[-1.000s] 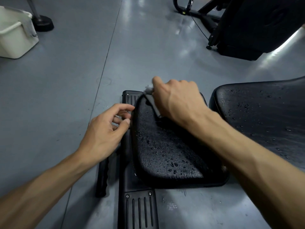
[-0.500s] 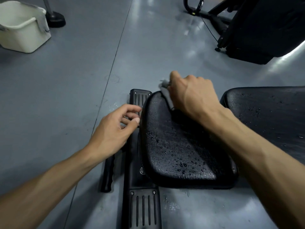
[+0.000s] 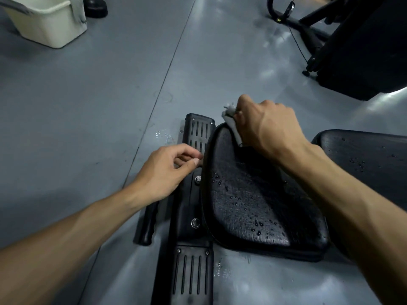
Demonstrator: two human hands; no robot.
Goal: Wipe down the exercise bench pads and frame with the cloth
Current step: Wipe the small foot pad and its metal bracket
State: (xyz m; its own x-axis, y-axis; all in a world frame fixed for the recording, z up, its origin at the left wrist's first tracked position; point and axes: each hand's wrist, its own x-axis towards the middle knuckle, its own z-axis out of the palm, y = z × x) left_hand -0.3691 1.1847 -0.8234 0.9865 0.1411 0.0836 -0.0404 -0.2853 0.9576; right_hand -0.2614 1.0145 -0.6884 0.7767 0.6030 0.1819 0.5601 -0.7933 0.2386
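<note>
Fingers of the right hand [image 3: 267,126] are curling under and out of sight, so how they are closing on the cloth [image 3: 231,121] is hidden; only a grey bunch and a strip of it are showing at the thumb side, and the hand is clearly gripping it. The second pad [image 3: 365,155] is running off the right edge, the pale bucket [image 3: 47,24] is being cut by the top edge, and the dark machine [image 3: 361,47] at upper right is too shadowed to read.

Two hands are showing, two pads, one cloth, one bucket. The frame [image 3: 193,216] is lying flat on the grey floor [image 3: 88,106] with two ribbed foot plates, one far and one near.

The cloth is sitting at the far end of the seat pad [image 3: 253,205], under the right hand and pressing on the pad's rim. Water beads are dotting both pads. The left hand [image 3: 164,170] is hovering just beside the seat pad's left edge, over the frame, fingers loosely curled with the thumb near the fingertips, holding nothing; whether it is touching the pad cannot be told.
</note>
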